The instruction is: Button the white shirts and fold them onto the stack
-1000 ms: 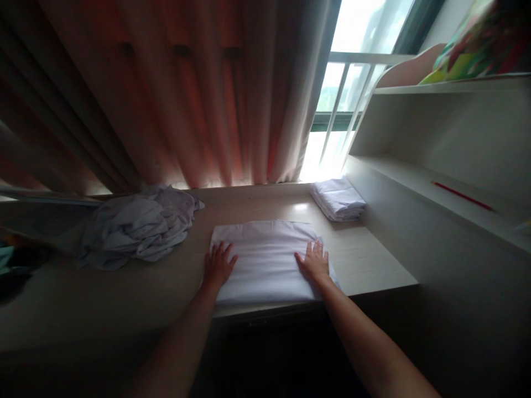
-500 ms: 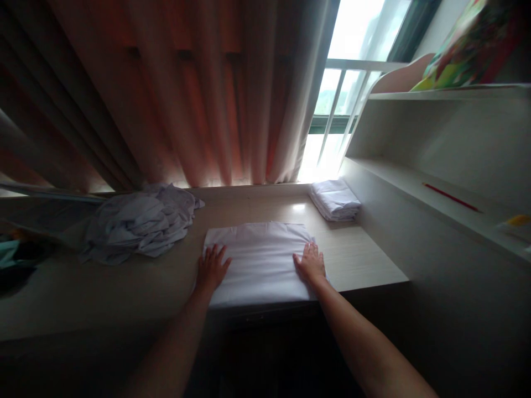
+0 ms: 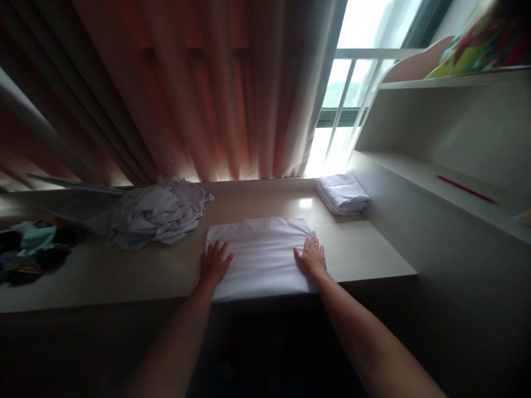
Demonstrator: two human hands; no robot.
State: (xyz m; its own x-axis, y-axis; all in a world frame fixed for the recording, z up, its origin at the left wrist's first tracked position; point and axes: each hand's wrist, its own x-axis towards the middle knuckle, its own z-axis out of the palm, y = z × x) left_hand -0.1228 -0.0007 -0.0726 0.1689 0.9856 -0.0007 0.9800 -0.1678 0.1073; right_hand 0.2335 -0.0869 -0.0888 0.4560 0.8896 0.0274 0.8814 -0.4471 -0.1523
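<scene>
A folded white cloth [image 3: 261, 257] lies flat at the front edge of the desk, its surface faintly creased. My left hand [image 3: 214, 262] rests on its left side with the fingers spread. On its right side lies my right hand [image 3: 311, 256], palm down and fingers stretched out. Both hands touch the cloth without gripping it. Whether it is a garment or a plain sheet I cannot tell. Behind and to the left is a crumpled heap of white cloth [image 3: 160, 213]. A neatly folded white stack [image 3: 342, 193] sits at the back right corner.
The pale wooden desk [image 3: 373, 251] ends at a side panel with shelves [image 3: 415, 166] on the right; a red pencil [image 3: 467, 189] lies on one shelf. Dark and pale green items [image 3: 37, 243] are piled at the far left. A curtain [image 3: 186, 99] hangs behind the desk.
The camera view has turned slightly left, showing more of the pile at the far left. Both hands stay on the folded cloth in nearly the same places.
</scene>
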